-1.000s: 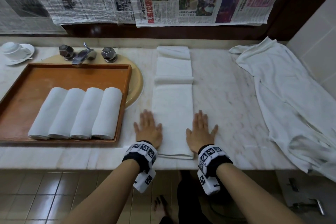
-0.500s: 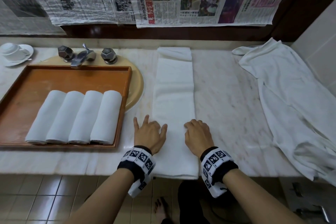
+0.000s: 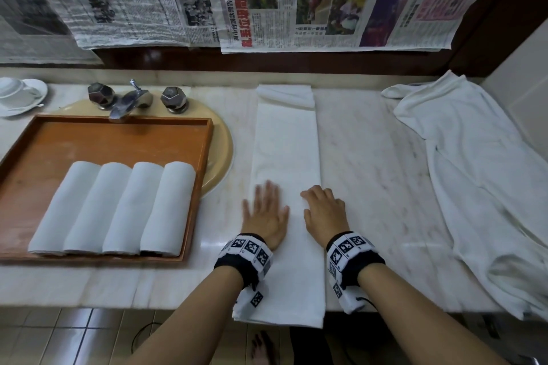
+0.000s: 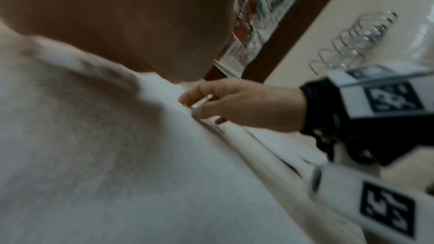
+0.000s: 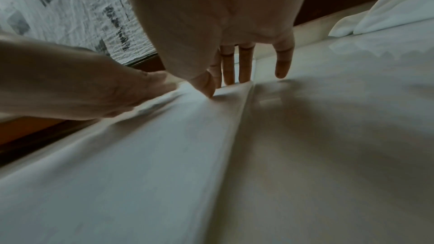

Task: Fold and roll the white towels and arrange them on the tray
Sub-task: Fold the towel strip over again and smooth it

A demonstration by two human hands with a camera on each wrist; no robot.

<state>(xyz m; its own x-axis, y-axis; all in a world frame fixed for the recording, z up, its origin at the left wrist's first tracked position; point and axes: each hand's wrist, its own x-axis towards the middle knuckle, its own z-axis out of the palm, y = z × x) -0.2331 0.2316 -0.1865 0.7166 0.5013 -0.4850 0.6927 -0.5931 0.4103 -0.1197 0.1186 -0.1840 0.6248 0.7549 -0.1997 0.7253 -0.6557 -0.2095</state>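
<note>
White towel (image 3: 286, 163), folded into a long narrow strip, lies lengthwise on the pale marble counter (image 3: 370, 163), its near end hanging just over the counter's front edge and its far end doubled back near the wall. Left hand (image 3: 264, 213) rests flat on the strip's left edge, fingers straight and slightly spread. Right hand (image 3: 323, 212) rests on the strip's right edge; its fingers (image 5: 244, 64) point down to the cloth, loosely bent, with nothing gripped. To the left, a rectangular brown wooden tray (image 3: 89, 139) carries four rolled white towels (image 3: 114, 207) side by side, touching. To the right lies a loose crumpled white cloth (image 3: 480, 181). Beyond the tray stand a chrome tap (image 3: 130, 101) and a white cup on a saucer (image 3: 17, 93). Newspaper sheets (image 3: 267, 0) cover the back wall.
</note>
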